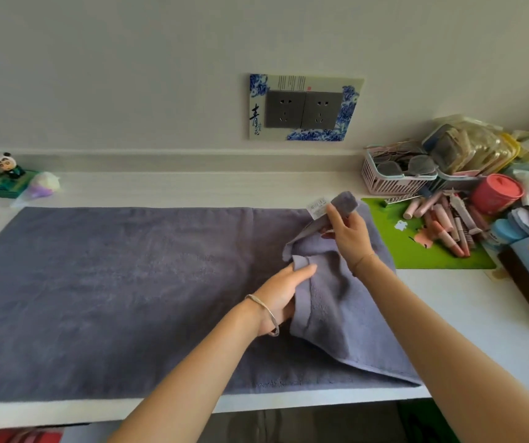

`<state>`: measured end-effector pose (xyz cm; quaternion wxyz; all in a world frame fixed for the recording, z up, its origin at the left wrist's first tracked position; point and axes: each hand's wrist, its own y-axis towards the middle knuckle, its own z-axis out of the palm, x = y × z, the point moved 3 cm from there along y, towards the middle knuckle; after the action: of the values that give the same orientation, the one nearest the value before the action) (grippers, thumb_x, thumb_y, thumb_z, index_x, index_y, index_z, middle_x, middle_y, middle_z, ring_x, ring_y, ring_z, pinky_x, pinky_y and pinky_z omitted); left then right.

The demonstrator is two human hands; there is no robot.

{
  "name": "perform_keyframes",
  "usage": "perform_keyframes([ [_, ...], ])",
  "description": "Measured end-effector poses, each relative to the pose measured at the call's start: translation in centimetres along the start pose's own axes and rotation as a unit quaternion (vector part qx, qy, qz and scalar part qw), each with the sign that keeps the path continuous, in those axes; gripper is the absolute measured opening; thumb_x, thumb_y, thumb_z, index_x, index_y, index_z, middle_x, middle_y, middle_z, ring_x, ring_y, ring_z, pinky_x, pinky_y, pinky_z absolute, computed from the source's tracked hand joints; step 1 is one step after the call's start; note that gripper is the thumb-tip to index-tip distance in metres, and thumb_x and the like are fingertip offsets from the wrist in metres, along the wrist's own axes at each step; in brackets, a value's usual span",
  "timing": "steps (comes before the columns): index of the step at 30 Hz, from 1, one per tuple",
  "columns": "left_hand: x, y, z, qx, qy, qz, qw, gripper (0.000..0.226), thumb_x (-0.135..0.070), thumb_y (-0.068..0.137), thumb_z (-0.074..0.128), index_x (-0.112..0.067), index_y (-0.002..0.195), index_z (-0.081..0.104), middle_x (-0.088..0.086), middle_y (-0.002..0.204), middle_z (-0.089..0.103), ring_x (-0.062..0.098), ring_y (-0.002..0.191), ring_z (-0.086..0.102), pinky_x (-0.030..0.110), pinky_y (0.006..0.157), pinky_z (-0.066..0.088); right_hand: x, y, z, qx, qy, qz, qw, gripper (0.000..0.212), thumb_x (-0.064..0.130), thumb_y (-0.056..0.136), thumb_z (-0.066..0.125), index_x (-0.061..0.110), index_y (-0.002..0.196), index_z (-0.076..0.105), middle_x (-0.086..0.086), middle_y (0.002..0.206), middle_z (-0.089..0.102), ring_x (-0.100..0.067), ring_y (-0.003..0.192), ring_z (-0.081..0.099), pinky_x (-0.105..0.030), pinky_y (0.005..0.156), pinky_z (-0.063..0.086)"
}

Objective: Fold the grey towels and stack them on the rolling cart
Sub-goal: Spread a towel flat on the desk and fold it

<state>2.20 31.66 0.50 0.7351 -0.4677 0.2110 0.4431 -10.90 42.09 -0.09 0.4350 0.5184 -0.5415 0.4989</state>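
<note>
- Your grey towel [113, 298] lies spread on the white table [192, 190], flat over most of its length and reaching close to the table's front edge.
- The towel's right end is lifted off the table and turned back toward the middle, bunched between your two hands.
- Your right hand [349, 235] pinches the far right corner of the towel, fingers curled round the cloth and holding it up. A white label [318, 208] sticks out just beside your fingertips.
- Your left hand [280, 294] grips the hemmed edge of the raised part lower down, thumb on top of the cloth and the fingers tucked behind it. A thin bracelet [268, 314] sits on that wrist.
- To the right of the towel lies a green mat [416, 247], its left edge partly covered by the lifted cloth.
- A heap of pink tubes [442, 225] rests on the mat, with a red tub [495, 193] and a pink basket [384, 180] behind it.
- A small panda figure [7, 163] stands at the far left of the table, against the wall.
- Two grey wall sockets [303, 108] in a blue-and-white frame sit on the wall above the towel.
</note>
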Motion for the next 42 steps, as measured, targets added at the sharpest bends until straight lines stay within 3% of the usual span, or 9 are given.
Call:
perform_keyframes([
  [4, -4.7, -3.3, -1.5, -0.015, -0.046, 0.016, 0.999, 0.026, -0.022, 0.094, 0.052, -0.011, 0.117, 0.06, 0.004, 0.093, 0.072, 0.016, 0.084, 0.068, 0.029, 0.075, 0.053, 5.8, -1.2, 2.1, 0.058, 0.082, -0.033, 0.994, 0.017, 0.02, 0.096, 0.051, 0.006, 0.103, 0.059, -0.001, 0.091, 0.066, -0.004, 0.08, 0.064, -0.019, 0.068, 0.055],
  [9, -9.0, -8.2, -5.0, -0.025, -0.05, 0.048, 0.997, 0.024, -0.023, 0.093, 0.052, -0.007, 0.106, 0.064, 0.008, 0.088, 0.074, 0.017, 0.077, 0.07, 0.029, 0.069, 0.054, 11.1, -3.0, 7.4, 0.091, 0.05, -0.091, 0.99, 0.02, 0.021, 0.096, 0.05, 0.007, 0.107, 0.06, 0.0, 0.095, 0.066, -0.007, 0.086, 0.062, -0.022, 0.077, 0.054],
  [17, -13.7, -16.9, -16.4, -0.044, -0.05, 0.082, 0.994, 0.02, -0.017, 0.093, 0.051, -0.007, 0.101, 0.065, 0.008, 0.083, 0.074, 0.016, 0.074, 0.07, 0.028, 0.072, 0.052, 14.7, -6.8, 21.9, 0.092, -0.024, -0.14, 0.986, 0.033, 0.042, 0.089, 0.058, 0.011, 0.08, 0.061, -0.018, 0.083, 0.061, -0.017, 0.082, 0.054, -0.053, 0.084, 0.048],
  [20, -14.6, -19.6, -21.3, -0.066, -0.057, 0.077, 0.993, 0.023, -0.016, 0.093, 0.05, -0.006, 0.11, 0.063, 0.008, 0.088, 0.073, 0.018, 0.079, 0.069, 0.029, 0.075, 0.052, 14.7, -7.7, 28.1, 0.104, -0.025, -0.148, 0.983, 0.068, 0.061, 0.075, 0.056, -0.006, 0.087, 0.055, -0.013, 0.077, 0.053, -0.018, 0.076, 0.048, -0.048, 0.075, 0.046],
  [23, -15.3, -22.0, -26.7, -0.106, -0.073, 0.076, 0.989, 0.025, -0.017, 0.092, 0.052, -0.005, 0.111, 0.064, 0.01, 0.09, 0.073, 0.02, 0.081, 0.069, 0.032, 0.078, 0.051, 14.8, -9.2, 34.4, 0.126, -0.037, -0.13, 0.983, 0.045, 0.04, 0.091, 0.055, -0.005, 0.089, 0.058, -0.009, 0.08, 0.056, -0.017, 0.078, 0.049, -0.043, 0.075, 0.046],
  [27, -16.3, -24.8, -32.8, -0.148, -0.083, 0.076, 0.983, 0.023, -0.017, 0.09, 0.055, -0.004, 0.103, 0.068, 0.014, 0.097, 0.073, 0.022, 0.082, 0.07, 0.033, 0.076, 0.051, 14.2, -10.6, 41.5, 0.15, -0.057, -0.117, 0.98, 0.027, 0.029, 0.096, 0.052, 0.007, 0.081, 0.058, -0.003, 0.075, 0.055, -0.009, 0.072, 0.047, -0.018, 0.063, 0.038],
  [33, -15.9, -27.1, -41.0, -0.2, -0.089, 0.049, 0.974, 0.029, -0.018, 0.082, 0.06, -0.002, 0.104, 0.068, 0.018, 0.099, 0.071, 0.028, 0.084, 0.069, 0.037, 0.079, 0.051, 11.9, -11.3, 51.1, 0.179, -0.075, -0.108, 0.975, 0.035, 0.023, 0.096, 0.051, 0.019, 0.063, 0.043, 0.007, 0.059, 0.041, -0.004, 0.055, 0.035, -0.011, 0.05, 0.033],
  [38, -13.8, -27.0, -47.5, -0.254, -0.074, 0.004, 0.964, 0.023, -0.017, 0.091, 0.055, 0.0, 0.097, 0.069, 0.017, 0.086, 0.072, 0.026, 0.068, 0.069, 0.033, 0.069, 0.051, 6.4, -10.2, 57.8, 0.219, -0.14, -0.046, 0.965, 0.025, 0.027, 0.097, 0.049, 0.006, 0.086, 0.054, -0.001, 0.067, 0.048, -0.011, 0.062, 0.04, -0.018, 0.054, 0.032],
  [42, -10.4, -25.1, -53.0, -0.321, 0.101, -0.032, 0.941, 0.018, -0.019, 0.094, 0.053, -0.005, 0.097, 0.065, 0.018, 0.107, 0.066, 0.029, 0.097, 0.063, 0.039, 0.092, 0.048, 1.3, -9.7, 59.9, 0.28, -0.226, 0.018, 0.933, 0.036, 0.024, 0.098, 0.045, 0.007, 0.129, 0.05, -0.008, 0.119, 0.057, -0.024, 0.105, 0.055, -0.026, 0.078, 0.04],
])
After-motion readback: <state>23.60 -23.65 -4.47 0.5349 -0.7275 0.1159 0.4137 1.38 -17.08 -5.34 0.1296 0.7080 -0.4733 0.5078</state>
